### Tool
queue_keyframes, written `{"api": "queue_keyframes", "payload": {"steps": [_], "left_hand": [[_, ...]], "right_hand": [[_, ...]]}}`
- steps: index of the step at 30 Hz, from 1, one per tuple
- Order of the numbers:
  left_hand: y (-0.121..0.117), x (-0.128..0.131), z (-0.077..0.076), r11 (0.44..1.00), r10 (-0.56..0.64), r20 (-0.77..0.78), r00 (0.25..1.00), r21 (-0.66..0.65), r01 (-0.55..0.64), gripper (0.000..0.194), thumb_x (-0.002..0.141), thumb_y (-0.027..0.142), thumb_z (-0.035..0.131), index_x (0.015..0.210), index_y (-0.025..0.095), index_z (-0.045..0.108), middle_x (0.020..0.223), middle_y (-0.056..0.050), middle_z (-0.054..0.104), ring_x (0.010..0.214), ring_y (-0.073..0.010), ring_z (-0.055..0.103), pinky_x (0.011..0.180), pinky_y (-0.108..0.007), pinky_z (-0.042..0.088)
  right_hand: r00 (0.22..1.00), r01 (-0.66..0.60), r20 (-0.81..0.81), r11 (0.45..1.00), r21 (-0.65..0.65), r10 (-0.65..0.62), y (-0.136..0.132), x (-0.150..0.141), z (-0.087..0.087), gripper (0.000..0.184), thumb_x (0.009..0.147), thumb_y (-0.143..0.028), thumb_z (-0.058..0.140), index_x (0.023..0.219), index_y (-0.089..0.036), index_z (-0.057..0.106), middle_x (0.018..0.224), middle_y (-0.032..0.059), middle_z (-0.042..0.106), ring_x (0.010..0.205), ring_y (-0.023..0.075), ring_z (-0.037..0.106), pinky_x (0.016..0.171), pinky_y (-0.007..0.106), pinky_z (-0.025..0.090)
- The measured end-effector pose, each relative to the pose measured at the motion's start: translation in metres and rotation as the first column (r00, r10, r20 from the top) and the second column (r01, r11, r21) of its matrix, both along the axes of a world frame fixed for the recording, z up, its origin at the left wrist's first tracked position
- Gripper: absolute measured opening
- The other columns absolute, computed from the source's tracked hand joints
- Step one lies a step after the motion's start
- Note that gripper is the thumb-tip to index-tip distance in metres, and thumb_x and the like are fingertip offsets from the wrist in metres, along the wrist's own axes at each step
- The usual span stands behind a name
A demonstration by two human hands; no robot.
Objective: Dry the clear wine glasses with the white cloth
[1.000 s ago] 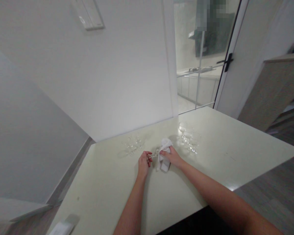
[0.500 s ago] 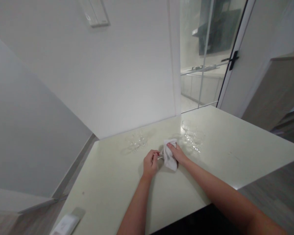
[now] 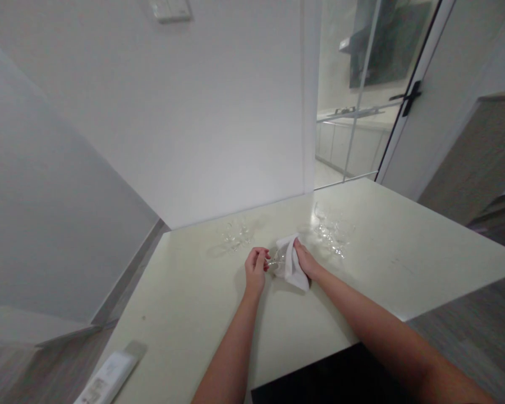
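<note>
My left hand (image 3: 256,266) pinches the stem end of a clear stemmed glass (image 3: 272,262), which lies on its side in the air, pointing right. A white cloth (image 3: 293,275) wraps around the bowl of that glass and hides much of it. On the cloth's right side my right hand (image 3: 306,261) is closed, gripping the fabric against the bowl. Both hands are just above the pale table (image 3: 185,303).
Several clear glasses (image 3: 330,233) stand at the back right, close beyond my right hand. More clear glasses (image 3: 238,234) are at the back left, near the wall (image 3: 219,140). A white box-like object (image 3: 109,376) lies at the table's near left corner.
The cloth has shifted and spread around the glass bowl, and my right hand has turned to its right side. More of the glass shows. The camera view has tilted slightly.
</note>
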State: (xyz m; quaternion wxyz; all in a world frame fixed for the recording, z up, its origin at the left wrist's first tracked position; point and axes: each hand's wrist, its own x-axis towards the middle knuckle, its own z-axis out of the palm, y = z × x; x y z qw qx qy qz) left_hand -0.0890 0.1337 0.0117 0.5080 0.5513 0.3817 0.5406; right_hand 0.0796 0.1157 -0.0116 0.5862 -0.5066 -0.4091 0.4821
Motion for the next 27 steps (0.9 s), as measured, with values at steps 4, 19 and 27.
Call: {"api": "queue_keyframes", "payload": {"steps": [4, 19, 27], "left_hand": [[0.002, -0.002, 0.003, 0.996, 0.049, 0.089, 0.995, -0.083, -0.041, 0.033, 0.080, 0.049, 0.051, 0.081, 0.017, 0.059, 0.066, 0.001, 0.057, 0.041, -0.0056, 0.041, 0.038, -0.019, 0.029], [0.006, -0.005, -0.003, 0.994, -0.065, 0.069, 0.995, -0.088, 0.071, 0.023, 0.076, 0.035, 0.054, 0.091, 0.018, 0.056, 0.073, 0.001, 0.056, 0.045, -0.0053, 0.040, 0.040, -0.018, 0.030], [0.001, -0.005, -0.001, 0.999, -0.036, -0.029, 0.999, -0.015, 0.035, 0.024, 0.080, 0.040, 0.055, 0.085, 0.017, 0.058, 0.071, 0.001, 0.056, 0.049, -0.0079, 0.048, 0.044, -0.020, 0.035]], "right_hand": [[0.997, 0.040, 0.064, 0.998, -0.055, -0.037, -0.002, 0.004, 0.003, 0.067, 0.070, -0.083, 0.039, 0.061, -0.020, 0.061, 0.058, 0.0030, 0.061, 0.067, 0.0216, 0.059, 0.071, 0.034, 0.047], [0.998, -0.057, 0.014, 0.998, 0.013, 0.057, -0.001, -0.002, 0.005, 0.043, 0.074, -0.058, 0.061, 0.089, -0.018, 0.063, 0.077, 0.0019, 0.067, 0.072, 0.0189, 0.059, 0.070, 0.031, 0.047], [0.996, -0.023, 0.085, 1.000, 0.014, 0.022, -0.001, 0.002, 0.002, 0.053, 0.081, -0.065, 0.045, 0.077, -0.016, 0.063, 0.071, 0.0031, 0.065, 0.069, 0.0190, 0.058, 0.071, 0.032, 0.046]]}}
